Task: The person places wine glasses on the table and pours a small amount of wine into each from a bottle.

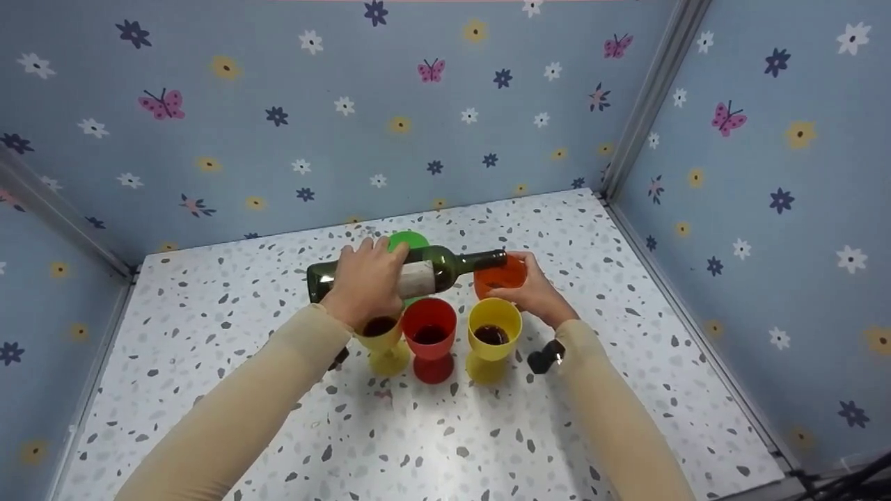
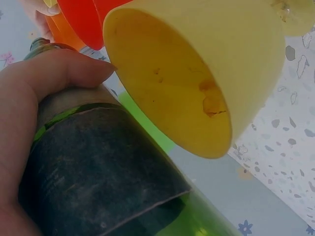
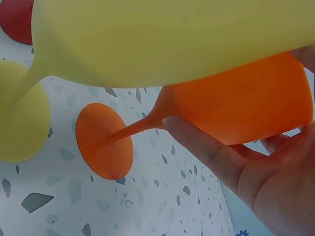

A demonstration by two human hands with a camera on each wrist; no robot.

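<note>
My left hand point(image 1: 365, 282) grips a green glass wine bottle point(image 1: 445, 264) with a pale label, tipped almost level. The bottle's mouth is at the rim of an orange goblet point(image 1: 498, 280). My right hand point(image 1: 539, 293) holds that goblet by its bowl; the right wrist view shows its round foot point(image 3: 103, 142) at the white speckled surface. Nearer to me stand a yellow goblet point(image 1: 487, 365), a red goblet point(image 1: 433, 365) and another yellow goblet point(image 1: 388, 358), each with dark liquid inside. Whether liquid is flowing from the bottle cannot be seen.
A green goblet point(image 1: 408, 240) stands behind the bottle, mostly hidden by it. The speckled white tabletop point(image 1: 445, 445) is bounded by blue flowered panels point(image 1: 390, 153) at the back and sides. A dark cable point(image 1: 849, 480) shows at the lower right corner.
</note>
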